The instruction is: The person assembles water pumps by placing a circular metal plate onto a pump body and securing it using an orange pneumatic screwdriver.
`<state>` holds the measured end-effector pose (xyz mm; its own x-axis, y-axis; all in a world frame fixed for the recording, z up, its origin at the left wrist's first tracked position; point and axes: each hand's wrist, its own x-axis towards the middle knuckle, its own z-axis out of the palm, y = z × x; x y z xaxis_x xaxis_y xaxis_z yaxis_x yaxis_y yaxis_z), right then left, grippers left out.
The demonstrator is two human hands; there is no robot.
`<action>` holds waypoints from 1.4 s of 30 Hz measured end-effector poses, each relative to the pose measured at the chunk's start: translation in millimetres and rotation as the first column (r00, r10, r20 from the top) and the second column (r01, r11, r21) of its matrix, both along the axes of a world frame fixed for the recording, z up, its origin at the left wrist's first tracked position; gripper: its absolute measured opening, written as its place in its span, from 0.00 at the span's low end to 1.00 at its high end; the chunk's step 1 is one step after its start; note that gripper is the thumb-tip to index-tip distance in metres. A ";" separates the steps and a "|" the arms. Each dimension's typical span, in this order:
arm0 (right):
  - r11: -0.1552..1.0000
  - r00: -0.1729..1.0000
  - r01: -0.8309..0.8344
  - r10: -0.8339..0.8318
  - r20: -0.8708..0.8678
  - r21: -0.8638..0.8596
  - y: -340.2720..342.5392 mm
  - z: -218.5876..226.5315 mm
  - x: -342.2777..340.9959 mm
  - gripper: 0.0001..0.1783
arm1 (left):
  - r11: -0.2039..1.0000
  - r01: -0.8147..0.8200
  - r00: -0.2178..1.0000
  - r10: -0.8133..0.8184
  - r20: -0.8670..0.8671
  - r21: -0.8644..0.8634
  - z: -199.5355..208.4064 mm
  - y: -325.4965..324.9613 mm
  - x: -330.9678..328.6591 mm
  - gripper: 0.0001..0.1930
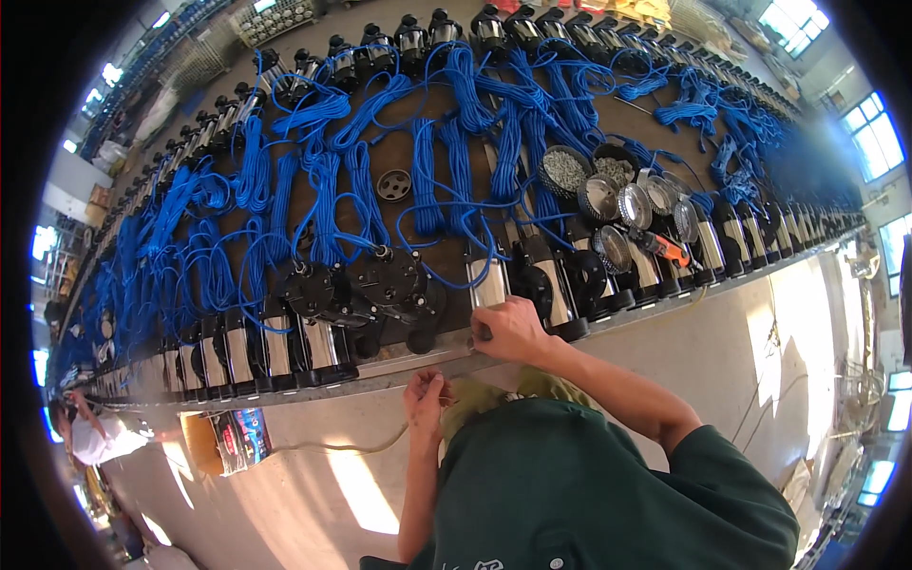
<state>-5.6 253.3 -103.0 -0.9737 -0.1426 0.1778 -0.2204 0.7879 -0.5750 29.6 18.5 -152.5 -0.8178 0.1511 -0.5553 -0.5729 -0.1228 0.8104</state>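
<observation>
My right hand [508,328] grips the steel pump [488,285] at the table [418,361] edge; my left hand [425,394] hangs just below, fingers curled, empty. Beyond the pump, a bowl [565,171] holds small grey parts.

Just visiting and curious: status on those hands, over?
Right hand gripping a steel pump at the bench edge. Left hand below it, fingers pinched, contents unclear. Blue cable coils crowd behind.

head cam | looks steeply down, close over workbench [408,366] edge | single fisheye view
</observation>
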 end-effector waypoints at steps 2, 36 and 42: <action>0.980 0.996 0.089 -0.082 0.047 -0.176 -3.6 38.3 0.2 0.10 | 0.987 -0.082 0.989 0.063 0.133 0.139 -23.9 3.4 4.0 0.12; -0.513 0.357 0.807 0.027 0.934 -0.293 61.1 70.9 78.9 0.08 | 0.795 -0.501 0.702 0.140 0.699 0.344 -52.4 63.2 16.4 0.17; -0.519 0.388 0.790 0.009 0.922 -0.327 77.9 53.4 57.1 0.11 | 0.919 -0.380 0.846 0.302 0.440 0.101 -84.0 109.5 -21.0 0.17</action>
